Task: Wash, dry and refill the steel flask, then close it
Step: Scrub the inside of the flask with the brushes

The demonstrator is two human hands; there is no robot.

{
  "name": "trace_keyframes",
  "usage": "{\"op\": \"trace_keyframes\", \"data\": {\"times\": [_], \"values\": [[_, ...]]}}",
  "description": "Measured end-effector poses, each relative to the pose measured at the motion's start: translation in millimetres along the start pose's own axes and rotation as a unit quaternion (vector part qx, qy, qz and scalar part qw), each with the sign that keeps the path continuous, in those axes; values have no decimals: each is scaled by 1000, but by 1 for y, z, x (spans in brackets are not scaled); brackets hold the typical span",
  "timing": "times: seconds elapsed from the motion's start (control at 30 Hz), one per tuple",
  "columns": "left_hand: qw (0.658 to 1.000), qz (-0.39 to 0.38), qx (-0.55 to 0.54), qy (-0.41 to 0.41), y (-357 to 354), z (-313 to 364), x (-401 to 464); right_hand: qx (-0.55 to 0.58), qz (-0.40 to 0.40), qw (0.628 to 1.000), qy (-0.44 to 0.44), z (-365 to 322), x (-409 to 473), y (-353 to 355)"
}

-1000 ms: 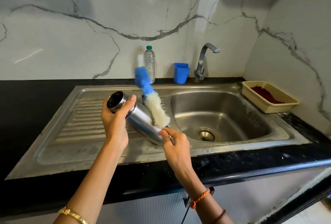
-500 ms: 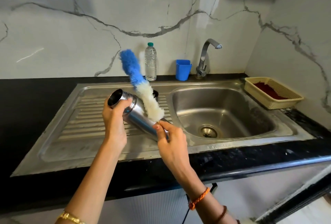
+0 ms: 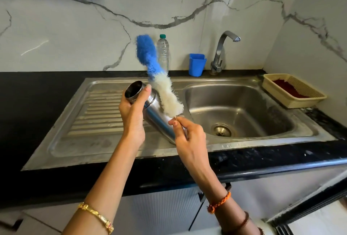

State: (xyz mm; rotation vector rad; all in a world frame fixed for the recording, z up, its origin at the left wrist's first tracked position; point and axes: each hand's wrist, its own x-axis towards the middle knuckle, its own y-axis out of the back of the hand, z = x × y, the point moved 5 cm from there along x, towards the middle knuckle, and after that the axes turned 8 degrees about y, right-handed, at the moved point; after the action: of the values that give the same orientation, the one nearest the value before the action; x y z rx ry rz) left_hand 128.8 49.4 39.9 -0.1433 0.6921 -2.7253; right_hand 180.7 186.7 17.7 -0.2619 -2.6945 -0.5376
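Currently, findings by item:

Left hand: the left hand (image 3: pixel 133 114) grips the steel flask (image 3: pixel 154 110) around its neck, thumb lying along the shoulder, fingers wrapped behind.

Flask position: held in the air above the ribbed draining board of the sink (image 3: pixel 90 122), tilted, open mouth pointing up and away to the left of the left hand, base slanting down toward the right hand. No lid is on it.

Right hand: the right hand (image 3: pixel 189 137) pinches the thin wire handle of the bottle brush (image 3: pixel 159 84) between thumb and fingertips, just beside the lower body of the flask.

Brush position: bristles lie outside the flask, along its far side; the white section touches or nearly touches the steel wall, the blue tip stands well above the left hand.

Change: against the frames of a second and half a second ago, the brush head stands more upright and the blue tip is higher; the grip on the flask neck is unchanged, and the flask mouth is as open as before.

Meaning for the task: judged as washing stage only. The brush has not entered the mouth; interior scrubbing, rinsing, drying, refilling and closing all appear outstanding.

Beyond the hands: a clear plastic bottle (image 3: pixel 163 54), a blue cup (image 3: pixel 197 64) and a tap (image 3: pixel 223 50) stand past the brush; no water is seen running.

Writing and brands: none legible on flask, brush or bottle; the bottle's label cannot be read.
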Motion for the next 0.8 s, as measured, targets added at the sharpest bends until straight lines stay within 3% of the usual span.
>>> {"op": "trace_keyframes", "data": {"times": [0.13, 0.23, 0.33, 0.43, 0.5, 0.6, 0.7, 0.8], "values": [[999, 45, 16, 12, 16, 1, 1, -43, -4, 994, -104, 56, -12, 7], [999, 31, 34, 6, 26, 4, 1, -48, 12, 983, -176, 81, -18, 15], [999, 13, 35, 23, 21, 2, -3, -38, 8, 994, -105, 47, -9, 4], [998, 42, 2, 36, 21, 1, 0, -42, -20, 999, -2, -4, 0, -17], [997, 63, -11, 39, 25, 1, 4, -59, -36, 997, 17, -13, 0, -25], [994, 98, -24, 37, 40, -1, 6, -89, -25, 994, -63, 22, -5, -13], [995, 84, -34, 31, 51, -2, 6, -113, -8, 976, -184, 62, -16, 9], [997, 45, -24, 57, 43, -2, 0, -127, -1, 976, -178, 56, -12, 8]]}}
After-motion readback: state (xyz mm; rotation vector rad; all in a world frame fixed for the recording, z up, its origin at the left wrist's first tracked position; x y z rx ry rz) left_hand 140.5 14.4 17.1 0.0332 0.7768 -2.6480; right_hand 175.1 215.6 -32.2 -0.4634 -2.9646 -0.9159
